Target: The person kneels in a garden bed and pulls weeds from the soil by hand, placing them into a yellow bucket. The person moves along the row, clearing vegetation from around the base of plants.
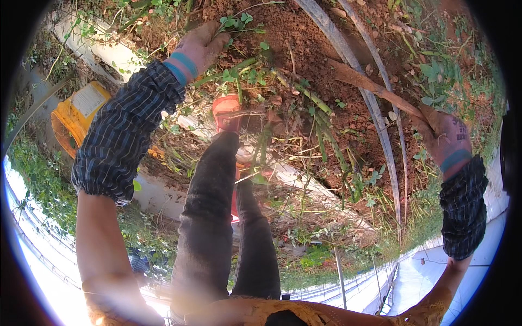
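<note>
My left hand (202, 44), in a pale glove with a teal cuff, reaches over the soil at the upper left. Its fingers are closed at the base of a green leafy sprig (237, 23). On the right, my right hand (447, 135), gloved the same way, is wrapped round one end of a brown, wooden-looking stick (375, 85). The stick slants up and left across a grey curved strip, its broader far end over loose reddish soil (318, 60). Cut green stems (321, 106) lie between my hands.
A yellow container (81, 111) lies beside my left forearm. My red boot (227, 108) stands amid dry stalks and litter. Two grey curved strips (375, 106) arch over the soil. Low leafy plants (435, 70) grow at the right, and a pale post (340, 277) stands behind.
</note>
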Motion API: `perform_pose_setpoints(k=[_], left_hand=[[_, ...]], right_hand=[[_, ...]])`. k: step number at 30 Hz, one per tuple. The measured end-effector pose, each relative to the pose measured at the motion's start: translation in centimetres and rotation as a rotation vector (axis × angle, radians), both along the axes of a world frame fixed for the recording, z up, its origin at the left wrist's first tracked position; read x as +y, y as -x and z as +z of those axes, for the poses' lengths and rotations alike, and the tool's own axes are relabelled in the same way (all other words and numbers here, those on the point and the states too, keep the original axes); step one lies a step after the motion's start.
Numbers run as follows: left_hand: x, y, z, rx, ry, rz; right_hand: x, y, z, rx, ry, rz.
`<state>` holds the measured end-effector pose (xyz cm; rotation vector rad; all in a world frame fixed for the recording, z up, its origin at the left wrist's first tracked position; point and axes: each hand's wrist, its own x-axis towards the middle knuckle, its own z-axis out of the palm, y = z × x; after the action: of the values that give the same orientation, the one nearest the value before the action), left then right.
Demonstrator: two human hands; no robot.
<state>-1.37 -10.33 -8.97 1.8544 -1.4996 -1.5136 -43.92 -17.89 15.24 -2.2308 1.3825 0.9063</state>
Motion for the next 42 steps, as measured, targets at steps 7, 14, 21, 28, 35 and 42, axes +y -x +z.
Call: perform_pose_setpoints(k=[7,14,21,28,35,42], left_hand=[[1.1,0.9,-1.1,0.466,-0.222,0.310],[0.9,1.6,-4.2,0.841,-0.089,0.441],[0.9,2.2,-3.1,0.656,-0.135,0.436],[0.2,2.3,-0.8,0.437,-0.211,0.364],[1.7,1.9,-2.9,0.547,-0.084,0.340],[1.6,1.8,-2.2,0.534,-0.010,0.355]], right_hand=[[-0.4,0.1,1.5,-0.040,-0.143,-0.230],[-4.4,-4.9,-2.3,0.070,-0.364,-0.009],[-3.7,-9.9,-3.1,0.070,-0.179,0.474],[0.1,-11.6,-3.1,0.189,-0.161,0.413],[5.4,-5.4,-6.9,-0.131,-0.422,-0.461],[7.3,-3.7,-10.0,-0.093,-0.531,-0.458]])
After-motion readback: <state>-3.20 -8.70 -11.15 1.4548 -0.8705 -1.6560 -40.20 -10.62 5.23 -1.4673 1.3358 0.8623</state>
